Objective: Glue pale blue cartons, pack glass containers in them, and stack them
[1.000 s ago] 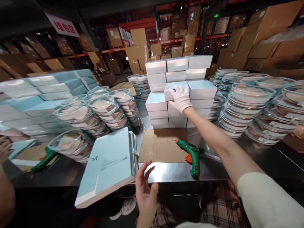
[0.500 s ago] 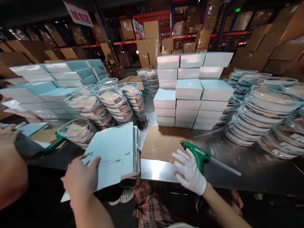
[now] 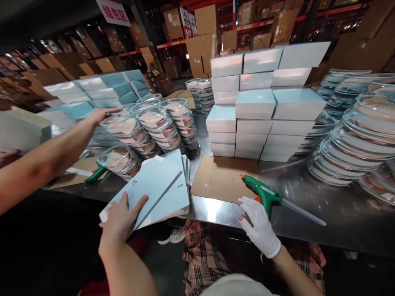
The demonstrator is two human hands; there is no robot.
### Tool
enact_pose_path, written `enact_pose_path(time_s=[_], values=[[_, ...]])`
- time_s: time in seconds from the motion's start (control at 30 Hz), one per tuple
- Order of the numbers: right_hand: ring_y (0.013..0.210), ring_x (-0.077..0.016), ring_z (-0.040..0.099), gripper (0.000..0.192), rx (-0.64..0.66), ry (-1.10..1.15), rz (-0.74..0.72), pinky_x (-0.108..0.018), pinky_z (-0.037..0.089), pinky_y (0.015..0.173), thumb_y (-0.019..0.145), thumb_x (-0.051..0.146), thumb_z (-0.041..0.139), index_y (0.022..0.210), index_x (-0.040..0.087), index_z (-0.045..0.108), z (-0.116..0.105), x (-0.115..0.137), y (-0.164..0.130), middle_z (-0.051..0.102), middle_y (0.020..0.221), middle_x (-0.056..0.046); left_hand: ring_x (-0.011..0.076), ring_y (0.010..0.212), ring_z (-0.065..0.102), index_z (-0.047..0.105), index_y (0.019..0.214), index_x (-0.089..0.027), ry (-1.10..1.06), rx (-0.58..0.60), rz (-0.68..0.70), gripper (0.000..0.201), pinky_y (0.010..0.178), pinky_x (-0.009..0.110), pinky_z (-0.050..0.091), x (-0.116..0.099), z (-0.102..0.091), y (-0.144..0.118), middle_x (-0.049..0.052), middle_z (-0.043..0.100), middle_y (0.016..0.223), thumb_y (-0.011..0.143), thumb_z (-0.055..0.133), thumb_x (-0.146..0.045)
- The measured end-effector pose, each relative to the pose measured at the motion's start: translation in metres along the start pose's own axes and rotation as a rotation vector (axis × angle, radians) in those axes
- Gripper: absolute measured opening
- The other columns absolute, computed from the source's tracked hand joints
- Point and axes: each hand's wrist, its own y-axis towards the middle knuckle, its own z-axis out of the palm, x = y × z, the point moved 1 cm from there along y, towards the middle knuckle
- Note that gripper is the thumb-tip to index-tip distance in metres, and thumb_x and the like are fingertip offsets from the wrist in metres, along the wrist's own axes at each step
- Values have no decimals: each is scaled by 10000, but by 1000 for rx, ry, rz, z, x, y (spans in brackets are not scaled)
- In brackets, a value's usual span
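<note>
My bare left hand (image 3: 120,218) grips the near left edge of a light blue flat cardboard sheet (image 3: 151,174), thumb and fingers on its upper face. That sheet lies skewed over a pile of similar blue sheets (image 3: 173,197) at the table's front edge. Over the front edge, my right hand (image 3: 257,226) in a white glove holds nothing, its fingers apart and partly bent. Just beyond it a green glue gun (image 3: 262,190) lies on the table, its orange nozzle pointing left and a clear glue stick (image 3: 304,211) sticking out behind.
A brown cardboard piece (image 3: 222,174) lies mid-table, before stacked white-and-blue boxes (image 3: 253,123). Clear round containers stand in stacks on the left (image 3: 154,119) and right (image 3: 367,127). At left, a co-worker's arm (image 3: 58,144) reaches over another green glue gun (image 3: 96,174).
My left hand has shifted the top blue sheet, which now lies turned across the pile. A co-worker's arm now stretches toward the left container stacks. My right hand stays near the glue gun.
</note>
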Motion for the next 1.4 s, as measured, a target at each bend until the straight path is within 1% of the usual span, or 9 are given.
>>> enact_pose_path(time_s=[0.1,0.2,0.33,0.47,0.6,0.77,0.9,1.17,1.4], values=[[1199,-305,697,358,151,281,233,-512,550,1049,1015,439,580,1256,210,713,26,10,7,744,1264,-144,508,1614,90,440,1570,-61,254,25,92,901,1146,862,102,-21,11,-36,340,210,1710,952,380,-713],[889,-258,773,646,315,734,590,-381,634,722,936,726,562,1257,186,712,64,27,26,777,1147,-155,463,1629,81,458,1533,18,305,-27,307,858,1205,806,42,-37,33,-75,322,278,1695,1014,282,-642],[746,-259,765,805,156,957,878,-363,622,608,720,854,686,1133,165,737,95,43,58,801,1004,-142,485,1598,215,486,1527,-55,180,-41,521,811,1203,814,112,-41,61,-123,300,378,1659,1009,380,-669],[989,-328,768,569,15,889,901,-481,621,969,688,697,821,960,199,768,66,36,55,811,1022,-126,485,1575,288,355,1614,-190,-112,-162,641,833,1202,791,211,-48,60,-151,260,405,1658,959,579,-653],[863,-316,770,469,55,673,783,-472,657,844,735,626,834,953,216,765,13,15,7,809,939,-119,410,1229,676,434,1543,-199,-283,-269,662,847,1035,590,532,-65,58,-160,213,672,1359,889,698,-667],[969,-250,719,366,-463,-24,416,-421,614,871,880,365,788,1196,222,667,-39,10,-39,736,1116,-103,248,805,719,620,1287,-220,-197,-81,1042,459,696,338,556,-88,91,-178,62,725,928,963,677,-540],[974,-262,714,194,-205,-163,230,-430,594,889,969,311,669,1144,228,685,-44,20,-46,747,1049,-104,237,712,671,667,1134,-213,-53,16,1237,374,632,334,506,-98,117,-195,24,670,821,881,809,-450],[859,-252,726,303,372,166,864,-375,567,814,956,420,514,1012,197,712,-34,18,-76,769,925,-84,291,884,725,680,1206,-212,211,429,1158,606,708,361,537,-78,145,-201,56,730,994,703,962,-400],[1176,-336,684,699,736,966,947,-452,509,1070,821,728,672,1214,154,740,-38,25,-93,748,1220,-148,391,1242,644,490,1539,-210,61,778,1150,974,1021,543,530,-67,141,-191,194,646,1414,745,858,-638]])
